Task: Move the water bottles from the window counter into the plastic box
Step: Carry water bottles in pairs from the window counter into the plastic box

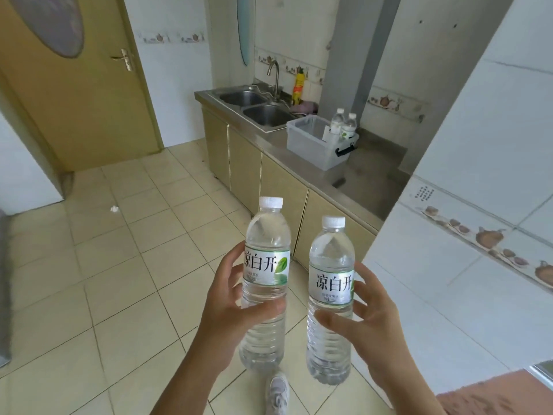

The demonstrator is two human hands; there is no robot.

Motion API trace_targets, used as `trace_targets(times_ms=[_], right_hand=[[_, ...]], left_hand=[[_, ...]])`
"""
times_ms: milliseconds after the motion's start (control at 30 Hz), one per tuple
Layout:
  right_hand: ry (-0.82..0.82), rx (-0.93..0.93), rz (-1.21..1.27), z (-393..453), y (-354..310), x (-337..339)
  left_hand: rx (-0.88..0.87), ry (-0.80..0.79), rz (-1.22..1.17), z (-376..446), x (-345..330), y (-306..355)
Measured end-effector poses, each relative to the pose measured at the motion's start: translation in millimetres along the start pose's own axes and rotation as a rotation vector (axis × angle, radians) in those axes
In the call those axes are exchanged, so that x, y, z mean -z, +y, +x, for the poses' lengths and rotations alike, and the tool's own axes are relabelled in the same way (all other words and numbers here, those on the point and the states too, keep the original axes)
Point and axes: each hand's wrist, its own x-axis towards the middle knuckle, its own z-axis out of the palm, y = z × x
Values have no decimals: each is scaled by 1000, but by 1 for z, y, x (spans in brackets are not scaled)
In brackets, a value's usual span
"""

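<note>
Carry step, mid-walk. Left hand [239, 298] gripping bottle [266, 283]; right hand [368, 322] gripping second bottle [330, 298]. Both upright. Plastic box [311, 148] ahead on counter [368, 181], holding two bottles [344, 122]. Next, likely: approach, lower both in.

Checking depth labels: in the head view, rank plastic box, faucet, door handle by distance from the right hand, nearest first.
From the right hand:
1. Plastic box, on the counter ahead.
2. Faucet, behind the box, over the sink.
3. Door handle, far left, on the door.
</note>
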Motion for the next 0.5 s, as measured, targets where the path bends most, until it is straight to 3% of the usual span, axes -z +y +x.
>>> trace_targets(times_ms=[500], right_hand=[[-74,-14,-1,311,4,-31]], left_hand=[[-15,93,40,283,-6,21]])
